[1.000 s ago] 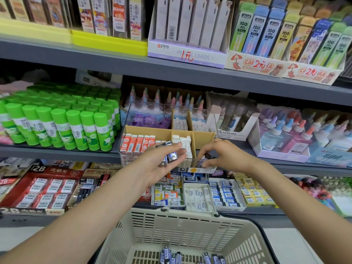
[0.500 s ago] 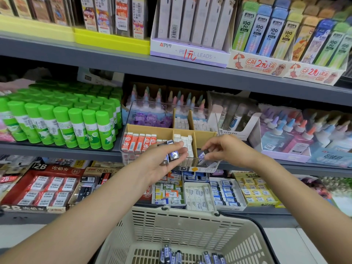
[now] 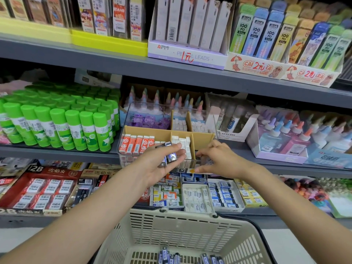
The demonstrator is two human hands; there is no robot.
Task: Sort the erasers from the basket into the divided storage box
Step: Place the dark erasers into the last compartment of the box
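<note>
The scene was a shop aisle with grey shelves (image 3: 57,151) stocked with stationery. The landmark was the clear divided storage box (image 3: 167,134) on the middle shelf, split by tan cardboard walls. Left of the box stood rows of green glue sticks (image 3: 57,126); right of it sat pastel glue bottles (image 3: 285,136); above it, on the next shelf, were packs of pencil leads (image 3: 192,25). In the box's front left section stood red-and-white erasers (image 3: 136,144), and small white erasers (image 3: 182,143) filled the section just right of them. Below the box, on the lower shelf, lay trays of boxed erasers (image 3: 198,195).

The left hand (image 3: 158,162) was raised in front of the box's front wall, palm turned up and inward, its fingers and thumb curled in a closed grip round several dark blue wrapped erasers (image 3: 170,154). The right hand (image 3: 219,159) reached to the box's front right corner, fingers bent downward over the rim, fingertips at the section right of the white erasers; whether its grip pinched anything I could not tell. Both forearms stretched up from the lower corners.

Below the box, nearest the viewer, was a beige basket (image 3: 179,225) with more dark blue erasers (image 3: 171,256) lying on its bottom.
</note>
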